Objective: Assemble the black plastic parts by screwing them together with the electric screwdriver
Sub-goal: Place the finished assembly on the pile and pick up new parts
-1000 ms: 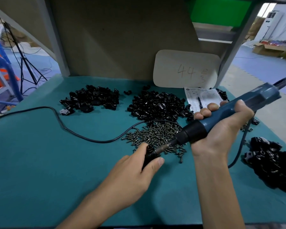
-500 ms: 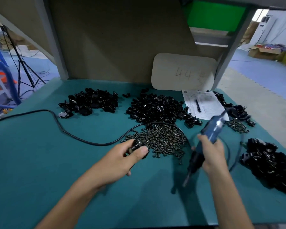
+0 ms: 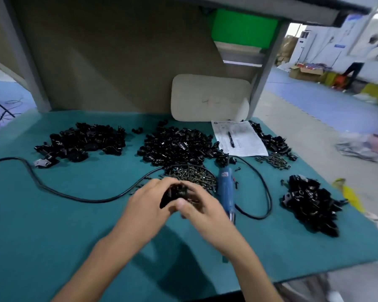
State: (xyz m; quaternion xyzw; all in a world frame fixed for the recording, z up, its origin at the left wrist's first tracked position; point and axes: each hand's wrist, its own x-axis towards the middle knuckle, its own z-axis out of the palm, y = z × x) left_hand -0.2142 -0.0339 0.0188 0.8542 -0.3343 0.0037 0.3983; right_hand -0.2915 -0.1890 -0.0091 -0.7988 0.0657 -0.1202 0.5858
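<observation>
My left hand [image 3: 150,200] and my right hand [image 3: 202,209] meet at the middle of the green table, both gripping one black plastic part [image 3: 176,192] between their fingers. The picture is blurred there, so the finger positions are unclear. The blue electric screwdriver [image 3: 225,188] lies on the table just right of my right hand, with nobody holding it. A pile of dark screws [image 3: 192,173] sits right behind my hands. Heaps of black plastic parts lie at the back left [image 3: 83,141], back middle [image 3: 177,146] and right [image 3: 310,203].
The screwdriver's black cable [image 3: 52,188] snakes across the table from the left and loops right of the tool. A paper sheet with a pen [image 3: 238,138] lies at the back right, a beige board [image 3: 210,98] leans on the back wall. More screws [image 3: 273,161] lie beside the paper.
My right hand has laid the screwdriver down on the table and moved left onto the black part that my left hand holds. The camera has swung right.
</observation>
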